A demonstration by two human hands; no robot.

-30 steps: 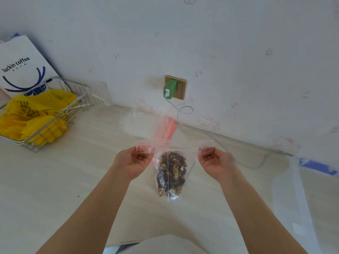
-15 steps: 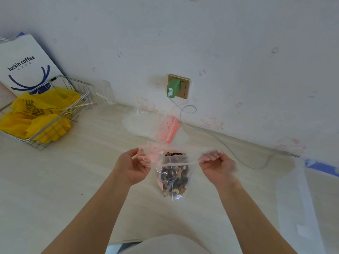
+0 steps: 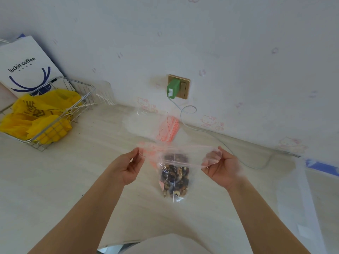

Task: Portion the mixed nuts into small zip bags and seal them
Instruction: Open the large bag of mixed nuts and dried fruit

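One wire basket (image 3: 60,114) at the table's (image 3: 73,180) far-left corner, holding crumpled yellow plastic bags (image 3: 39,118), count unclear. One white luckin coffee paper bag (image 3: 25,65) leans on the wall behind it. One stack of empty zip bags (image 3: 165,128) with red strips lies at the far edge near the middle, just under one wall socket (image 3: 180,87) with one green charger (image 3: 172,88) plugged in; its white cable (image 3: 229,149) trails right along the far edge.

Two hands, one filled zip bag (image 3: 175,173). Left hand (image 3: 128,165) pinches the bag's top left corner between thumb and curled fingers. Mixed nuts (image 3: 175,180) fill the lower part of the bag, which hangs above the table's middle between the hands. Right hand (image 3: 222,167) grips the top right corner, fingers (image 3: 212,156) curled round the plastic. Bag mouth is pulled wide apart, the two red strips visibly separated.

One clear plastic sheet (image 3: 302,198) lies at the table's right edge.

Versus half a second back: hands sit further apart, mouth stretched wider, strips more separated. A second back the top looked flatter, held closer in.
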